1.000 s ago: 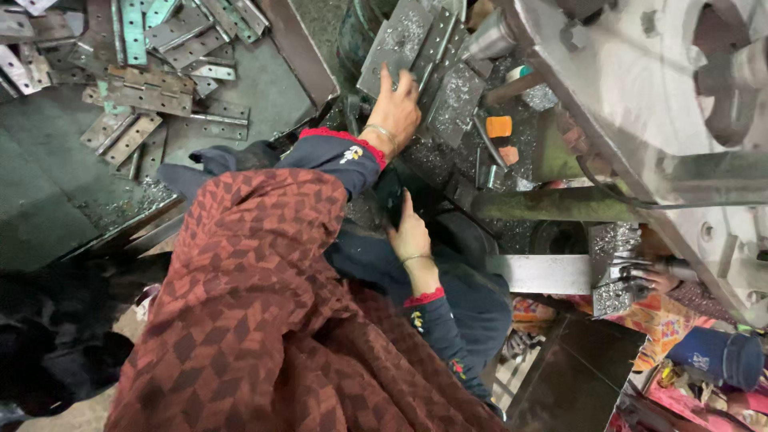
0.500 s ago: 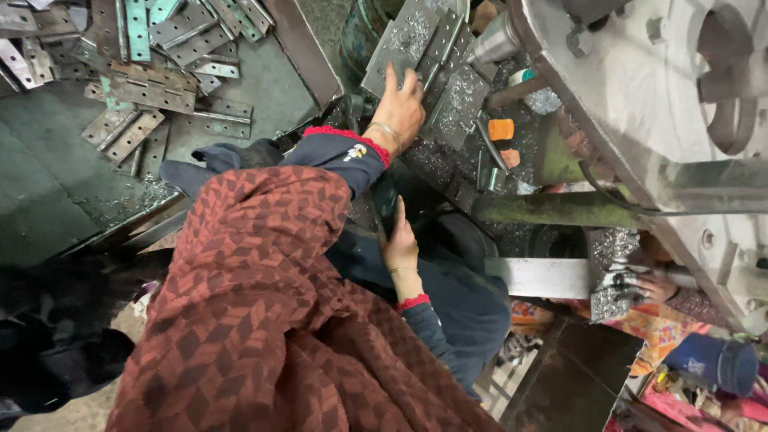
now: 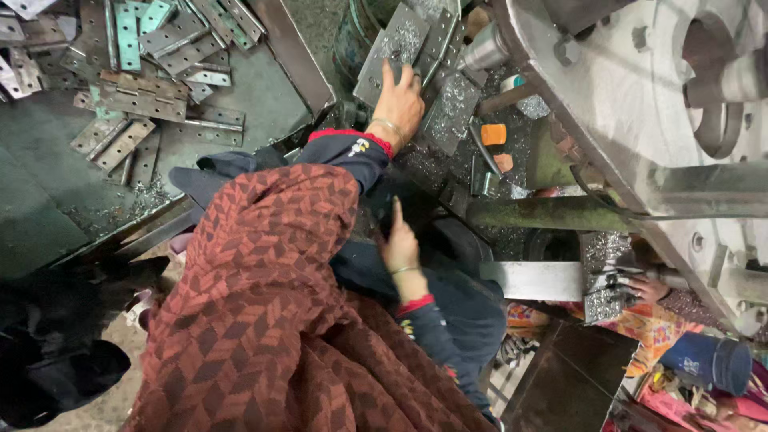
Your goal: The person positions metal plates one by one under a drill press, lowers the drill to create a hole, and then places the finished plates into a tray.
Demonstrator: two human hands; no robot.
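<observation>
Left hand (image 3: 398, 102) lies flat, fingers spread, on a grey plate (image 3: 390, 50) leaning by the machine (image 3: 640, 96), long axis running up-right. Right hand (image 3: 399, 240) rests lower, grip loose, index finger pointing up, holding nothing.

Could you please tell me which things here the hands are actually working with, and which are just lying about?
In hand:
- left hand, flat on a grey metal plate strewn with shavings
- right hand, held open, holding nothing

Lying about:
- loose hinge plates on the green tray
- orange block
- blue cup
</observation>
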